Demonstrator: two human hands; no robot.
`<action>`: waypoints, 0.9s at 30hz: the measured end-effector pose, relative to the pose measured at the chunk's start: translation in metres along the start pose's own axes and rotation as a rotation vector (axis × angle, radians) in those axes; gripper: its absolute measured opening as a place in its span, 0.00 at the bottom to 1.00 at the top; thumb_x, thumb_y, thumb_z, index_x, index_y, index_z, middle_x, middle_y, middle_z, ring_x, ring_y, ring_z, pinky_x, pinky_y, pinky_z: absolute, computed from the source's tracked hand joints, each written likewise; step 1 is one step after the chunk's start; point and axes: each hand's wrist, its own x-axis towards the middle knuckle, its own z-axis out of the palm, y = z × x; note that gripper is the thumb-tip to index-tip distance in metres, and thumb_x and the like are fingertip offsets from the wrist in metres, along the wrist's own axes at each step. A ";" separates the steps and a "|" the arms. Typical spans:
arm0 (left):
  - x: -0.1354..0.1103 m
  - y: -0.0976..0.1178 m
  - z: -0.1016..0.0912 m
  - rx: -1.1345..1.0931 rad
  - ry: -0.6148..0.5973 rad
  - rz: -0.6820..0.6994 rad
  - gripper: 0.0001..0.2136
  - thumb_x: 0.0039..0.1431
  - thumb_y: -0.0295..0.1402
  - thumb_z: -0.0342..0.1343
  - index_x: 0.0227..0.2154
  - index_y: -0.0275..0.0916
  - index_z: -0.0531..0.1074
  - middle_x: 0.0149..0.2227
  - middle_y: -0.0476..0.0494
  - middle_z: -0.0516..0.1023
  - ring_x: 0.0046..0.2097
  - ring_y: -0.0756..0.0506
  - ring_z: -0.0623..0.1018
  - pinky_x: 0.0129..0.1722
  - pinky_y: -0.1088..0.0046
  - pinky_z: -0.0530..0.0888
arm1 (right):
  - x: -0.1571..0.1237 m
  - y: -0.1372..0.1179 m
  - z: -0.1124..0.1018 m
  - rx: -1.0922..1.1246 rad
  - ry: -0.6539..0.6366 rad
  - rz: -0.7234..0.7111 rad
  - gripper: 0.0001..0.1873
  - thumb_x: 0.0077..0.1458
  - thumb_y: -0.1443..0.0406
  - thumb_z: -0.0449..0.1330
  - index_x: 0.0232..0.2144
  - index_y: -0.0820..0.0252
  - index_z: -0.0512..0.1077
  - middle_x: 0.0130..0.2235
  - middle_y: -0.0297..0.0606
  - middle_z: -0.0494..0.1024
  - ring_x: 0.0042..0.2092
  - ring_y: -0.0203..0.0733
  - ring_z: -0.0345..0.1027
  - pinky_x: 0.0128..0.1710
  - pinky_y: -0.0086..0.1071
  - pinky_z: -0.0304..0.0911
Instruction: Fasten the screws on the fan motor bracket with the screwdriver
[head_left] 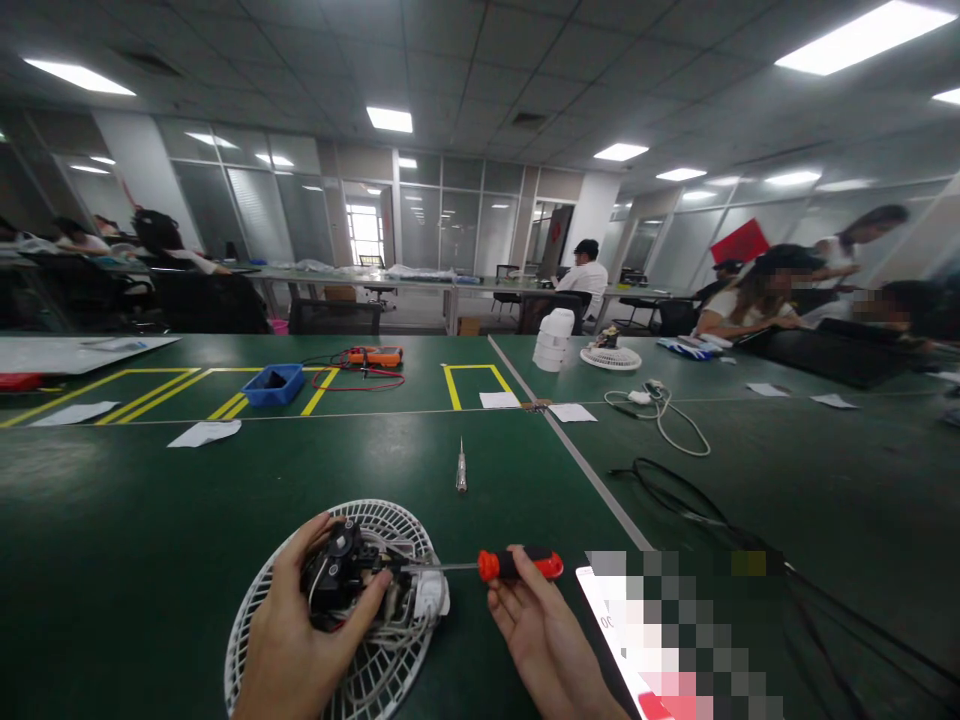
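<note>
A round white fan grille [251, 615] lies on the green table in front of me, with a black motor assembly [334, 575] and loose white wires on top. My left hand [296, 620] is wrapped round the motor assembly, thumb on its near right side. In my right hand [536, 620] is a screwdriver [491, 566] with a red and black handle, held nearly level. Its shaft points left into the assembly; my left thumb and the parts hide exactly where the tip sits. Beyond the grille lies a small clear-handled screwdriver [461, 470].
A lit phone [611, 625], partly pixelated, lies right of my right hand. Black cables [697, 510] run along the right. Farther back are a blue bin [274, 386], an orange multimeter [375, 357], white cylinders [553, 342] and another grille [611, 358]. Several people sit beyond.
</note>
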 end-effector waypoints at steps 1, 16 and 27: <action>0.000 0.001 0.000 0.004 0.003 0.007 0.39 0.53 0.57 0.62 0.63 0.44 0.60 0.57 0.38 0.74 0.56 0.34 0.77 0.57 0.48 0.76 | 0.000 -0.001 0.000 -0.002 -0.013 -0.017 0.27 0.38 0.61 0.80 0.40 0.55 0.75 0.38 0.38 0.83 0.40 0.43 0.78 0.45 0.36 0.71; 0.002 -0.009 0.002 0.013 0.017 0.005 0.37 0.51 0.59 0.62 0.60 0.46 0.63 0.54 0.40 0.76 0.53 0.35 0.79 0.54 0.49 0.78 | -0.004 -0.016 0.002 -0.007 -0.051 -0.091 0.39 0.32 0.68 0.80 0.50 0.54 0.74 0.42 0.38 0.83 0.48 0.48 0.78 0.52 0.40 0.70; 0.002 -0.015 0.004 0.042 0.017 0.095 0.38 0.51 0.54 0.65 0.61 0.47 0.61 0.54 0.41 0.76 0.52 0.37 0.80 0.52 0.51 0.80 | 0.000 -0.021 0.001 -0.054 -0.054 -0.112 0.46 0.33 0.67 0.81 0.56 0.53 0.69 0.39 0.35 0.82 0.46 0.47 0.78 0.52 0.43 0.70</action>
